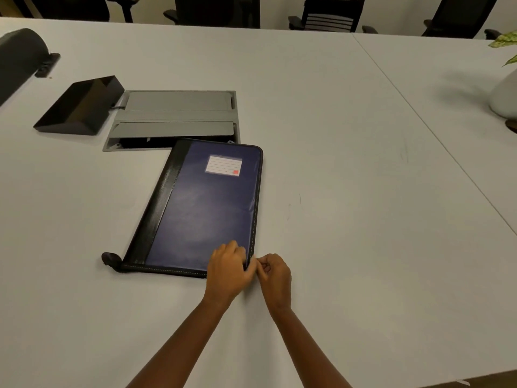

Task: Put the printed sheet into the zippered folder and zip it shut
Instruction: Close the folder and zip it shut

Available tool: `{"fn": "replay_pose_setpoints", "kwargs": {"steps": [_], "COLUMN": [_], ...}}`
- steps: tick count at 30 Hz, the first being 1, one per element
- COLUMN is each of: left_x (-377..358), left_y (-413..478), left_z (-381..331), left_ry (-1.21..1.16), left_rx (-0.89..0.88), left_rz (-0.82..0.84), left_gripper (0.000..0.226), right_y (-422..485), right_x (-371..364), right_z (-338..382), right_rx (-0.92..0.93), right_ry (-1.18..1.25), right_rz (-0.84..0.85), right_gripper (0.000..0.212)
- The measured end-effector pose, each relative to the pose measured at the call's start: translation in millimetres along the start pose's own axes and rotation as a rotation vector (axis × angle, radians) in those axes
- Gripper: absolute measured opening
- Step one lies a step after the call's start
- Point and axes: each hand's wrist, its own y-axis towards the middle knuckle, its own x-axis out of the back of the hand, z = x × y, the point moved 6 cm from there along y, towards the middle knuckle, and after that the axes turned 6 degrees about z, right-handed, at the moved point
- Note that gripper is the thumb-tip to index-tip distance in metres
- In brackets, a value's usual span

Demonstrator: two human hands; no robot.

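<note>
The zippered folder lies closed and flat on the white table, blue cover up, with a black spine on its left and a white label near its far right corner. My left hand rests on the folder's near right corner, pressing it down. My right hand is just off that corner with thumb and fingers pinched together at the folder's edge, where the zipper runs; the pull itself is hidden by my fingers. The printed sheet is not visible. A black tab sticks out at the near left corner.
A grey cable hatch is set into the table behind the folder, with a black wedge-shaped device to its left. A white plant pot stands at the far right. Office chairs line the far edge. A dark grey object sits far left.
</note>
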Motion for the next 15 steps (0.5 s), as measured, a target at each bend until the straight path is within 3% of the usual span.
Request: {"fn": "replay_pose_setpoints", "kwargs": {"steps": [4,6,10,15], "left_x": [2,-3,-12,-24], "left_y": [37,53,70,73], "left_z": [0,-9,-16,-21], "left_ry": [0.113,0.204,0.309,0.331], "left_rx": [0.192,0.192,0.178,0.145], "left_rz": [0.132,0.223,0.318,0.378], "left_gripper": [0.042,0.04,0.017,0.025], "right_y": [-1,0,1,7], "right_x": [-6,-7,-7,0], "right_z": [-1,-1,-1,2], "right_rx": [-0.032,-0.038,-0.041,-0.036], "right_ry": [0.003,-0.002,-0.032,-0.048], "right_rz": [-0.009,0.005,0.037,0.025], "right_gripper": [0.018,0.016,0.016,0.018]}}
